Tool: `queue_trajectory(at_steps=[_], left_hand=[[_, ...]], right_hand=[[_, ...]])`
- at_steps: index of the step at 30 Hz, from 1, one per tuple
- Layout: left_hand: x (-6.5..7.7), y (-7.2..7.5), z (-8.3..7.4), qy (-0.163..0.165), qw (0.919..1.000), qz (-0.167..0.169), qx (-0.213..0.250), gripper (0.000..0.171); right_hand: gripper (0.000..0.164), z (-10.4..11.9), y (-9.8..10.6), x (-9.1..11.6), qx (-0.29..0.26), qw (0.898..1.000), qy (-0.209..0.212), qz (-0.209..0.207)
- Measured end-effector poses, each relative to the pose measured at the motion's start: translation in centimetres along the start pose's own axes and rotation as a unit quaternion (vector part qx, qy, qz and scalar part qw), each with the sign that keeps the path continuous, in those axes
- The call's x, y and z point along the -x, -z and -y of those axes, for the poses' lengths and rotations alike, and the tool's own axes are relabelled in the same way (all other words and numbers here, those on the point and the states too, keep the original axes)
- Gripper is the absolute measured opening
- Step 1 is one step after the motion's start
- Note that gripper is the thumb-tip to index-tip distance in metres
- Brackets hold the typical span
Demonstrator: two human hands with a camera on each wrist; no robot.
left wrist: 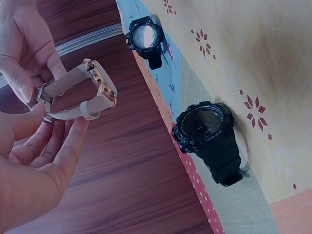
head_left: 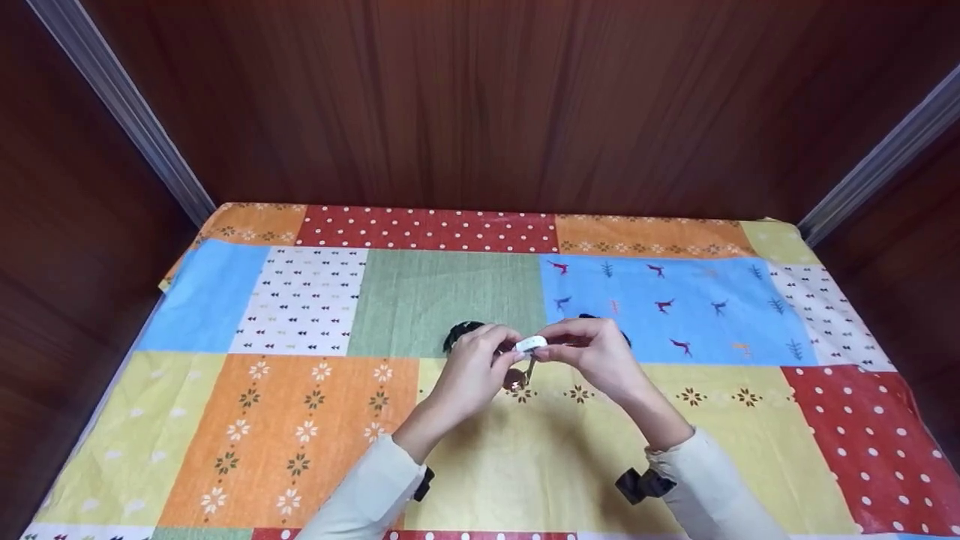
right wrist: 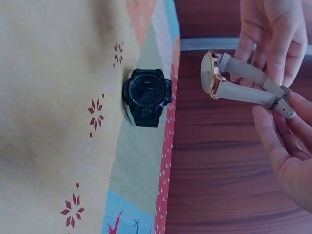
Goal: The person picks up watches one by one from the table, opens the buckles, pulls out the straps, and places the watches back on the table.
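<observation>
A wristwatch (left wrist: 80, 92) with a pale strap and a rose-gold case is held up above the table, its strap forming a loop and the case hanging at the lower end. My left hand (head_left: 474, 364) pinches the strap near the buckle from one side. From the other, my right hand (head_left: 596, 356) pinches the strap end by the same buckle. In the right wrist view, the watch dial (right wrist: 207, 73) faces away from the hands, and the strap tip (right wrist: 287, 111) sticks out past the buckle. Fingers partly hide the buckle.
Beyond the hands, two black sport watches lie on the patchwork tablecloth (head_left: 292, 427): one black watch (head_left: 459, 332) behind the left hand, another black watch (left wrist: 145, 36) behind the right. A brown wooden panel (head_left: 465, 105) stands along the table's far edge.
</observation>
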State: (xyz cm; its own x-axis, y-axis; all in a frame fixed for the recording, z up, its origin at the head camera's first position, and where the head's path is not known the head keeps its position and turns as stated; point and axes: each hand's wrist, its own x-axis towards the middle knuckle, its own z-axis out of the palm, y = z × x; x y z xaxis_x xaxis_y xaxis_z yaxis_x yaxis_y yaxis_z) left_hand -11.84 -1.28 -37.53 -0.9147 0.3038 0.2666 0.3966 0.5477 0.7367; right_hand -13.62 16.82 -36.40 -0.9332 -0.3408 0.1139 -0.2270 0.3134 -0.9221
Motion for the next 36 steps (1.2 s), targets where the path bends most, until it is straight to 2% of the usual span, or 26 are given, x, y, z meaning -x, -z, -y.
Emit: queue_trajectory(at_steps=[3, 5, 8, 10, 11, 13, 16, 19, 21, 29, 36], left_hand=[[0.2, -0.1, 0.0, -0.012, 0.9996, -0.006, -0.025, 0.011], [0.3, -0.2, -0.2, -0.031, 0.9981, -0.014, -0.052, 0.011], [0.4, -0.2, -0.4, -0.057, 0.9947, -0.021, -0.082, 0.011], [0.4, -0.1, -0.5, -0.064, 0.9943, -0.022, -0.082, 0.011], [0.4, -0.1, -0.5, -0.064, 0.9947, -0.02, -0.078, 0.012], [0.3, 0.0, -0.5, -0.057, 0.9961, -0.017, -0.066, 0.012], [0.2, 0.1, -0.3, -0.043, 0.998, -0.016, -0.044, 0.013], [0.1, 0.1, -0.1, -0.035, 0.9987, -0.016, -0.034, 0.012], [0.1, 0.1, 0.0, -0.031, 0.9989, -0.014, -0.033, 0.012], [0.2, 0.1, 0.2, -0.018, 0.9996, -0.005, -0.02, 0.012], [0.0, -0.1, 0.3, -0.008, 0.9999, 0.01, 0.0, 0.012]], right_hand=[[0.016, 0.0, 0.0, 0.1, 0.022, 1.0, 0.007, 0.007], [0.014, 0.1, -0.1, 0.1, 0.061, 0.997, 0.037, 0.013], [0.012, 0.3, -0.3, 0.1, 0.119, 0.988, 0.098, 0.01], [0.012, 0.4, -0.4, 0.1, 0.142, 0.982, 0.122, 0.004], [0.012, 0.5, -0.4, 0.1, 0.144, 0.982, 0.121, 0.002], [0.013, 0.6, -0.3, 0.1, 0.125, 0.988, 0.096, 0.0], [0.015, 0.5, 0.0, 0.0, 0.04, 0.999, 0.031, 0.006], [0.017, 0.3, 0.2, -0.1, -0.042, 0.999, -0.009, 0.009], [0.018, 0.2, 0.3, -0.1, -0.067, 0.998, -0.017, 0.013], [0.017, -0.1, 0.6, 0.0, -0.079, 0.996, -0.012, 0.031], [0.019, -0.3, 0.5, -0.1, -0.09, 0.996, -0.001, 0.025]])
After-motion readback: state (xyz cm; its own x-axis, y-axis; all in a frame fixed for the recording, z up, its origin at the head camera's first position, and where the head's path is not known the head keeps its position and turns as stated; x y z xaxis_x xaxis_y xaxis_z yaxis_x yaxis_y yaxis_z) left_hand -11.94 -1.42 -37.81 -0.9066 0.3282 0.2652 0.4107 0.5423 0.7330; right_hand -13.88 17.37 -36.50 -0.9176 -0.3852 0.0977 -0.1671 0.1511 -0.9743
